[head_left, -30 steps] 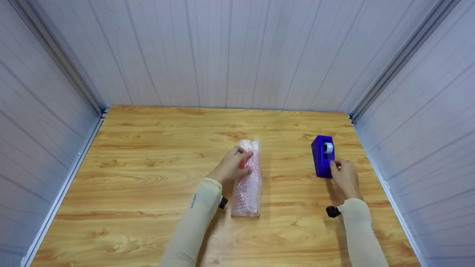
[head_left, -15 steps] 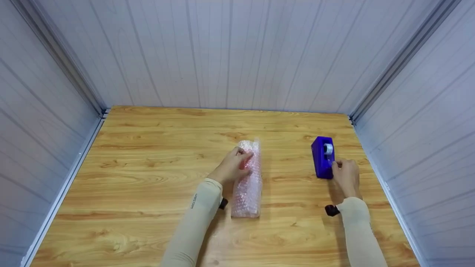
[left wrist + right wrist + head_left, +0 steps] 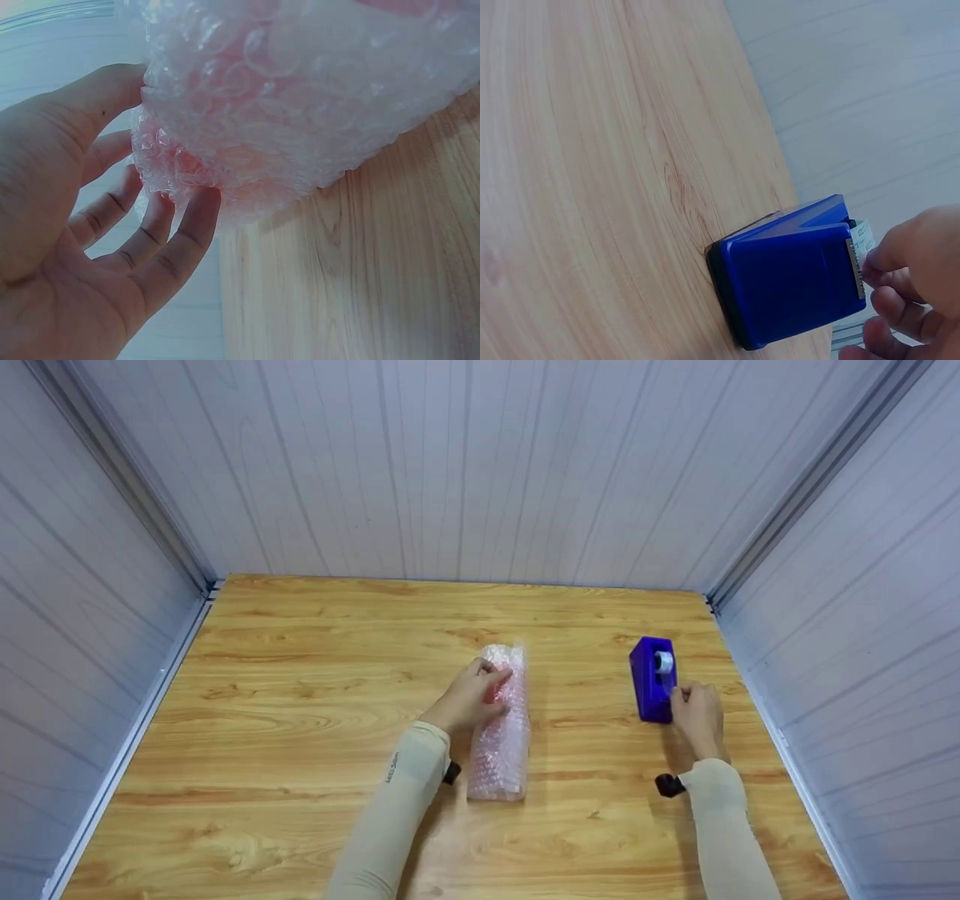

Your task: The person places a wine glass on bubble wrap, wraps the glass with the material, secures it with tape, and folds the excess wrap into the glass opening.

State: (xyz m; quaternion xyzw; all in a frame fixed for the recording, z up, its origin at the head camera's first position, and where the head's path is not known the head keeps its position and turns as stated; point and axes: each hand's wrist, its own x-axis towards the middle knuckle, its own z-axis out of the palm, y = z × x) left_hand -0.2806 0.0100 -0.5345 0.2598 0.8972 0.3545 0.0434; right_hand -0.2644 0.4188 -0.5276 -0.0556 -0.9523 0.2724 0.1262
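Note:
A bubble-wrap bundle (image 3: 500,757) lies lengthwise in the middle of the wooden table, something pink showing through its layers. My left hand (image 3: 472,697) holds its upper part. In the left wrist view the thumb and curled fingers (image 3: 199,221) sit on either side of the wrap's edge. To the right stands a blue tape dispenser (image 3: 651,682) with a roll of clear tape (image 3: 664,661). At the dispenser's near end my right hand (image 3: 697,716) pinches the tape's loose end. The right wrist view shows thumb and index finger beside the toothed cutter (image 3: 855,268).
The wood-grain table (image 3: 300,720) is bounded by a pale panel wall (image 3: 465,472) behind and by panels at both sides. Bare tabletop lies between the bundle and the dispenser. A small black camera sits at each wrist.
The right hand's fingertips have drawn slightly away from the dispenser, and a short stretch of tape now shows between roll and fingers. The left hand and bundle stay put.

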